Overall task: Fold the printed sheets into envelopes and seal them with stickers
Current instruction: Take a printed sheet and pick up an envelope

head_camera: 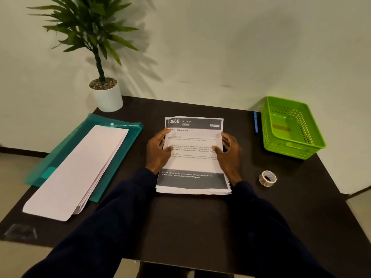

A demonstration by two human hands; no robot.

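The left hand's (158, 151) fingers (163, 134) lie fairly straight and slightly apart over the left edge of the stack of printed sheets (192, 163), with the thumb pressed flat on the top page. The right hand (228, 153) mirrors it at the stack's right edge. Its thumb rests on the paper and its fingers are bent alongside the edge; whether they hook under the sheets cannot be told. Dark, soft-looking sleeves (120, 207) cover both forearms.

The stack is thin white paper, its edges slightly uneven. It has a dark grey band at the top and another at the bottom. The top band reads "2666" and "KITCHEN"; below it comes a heading, partly covered, ending "real Preparation". The bottom band reads "Cereal (dry), water (room-temp or hot), empty bowl, preparation spoon, kitchen workspace". The stack lies flat in the middle of a matte, dark brown table (190, 227).

Left of the stack, a pile of long, pale envelopes (80, 169) lies on a translucent teal plastic folder (132, 133). Beyond the folder is a smooth white pot (107, 97) holding a leafy plant. Right of the stack and nearer the person sits a small roll of stickers (268, 178). Farther right and back are a slim blue pen (255, 122) and a perforated lime-green plastic basket (281, 149).
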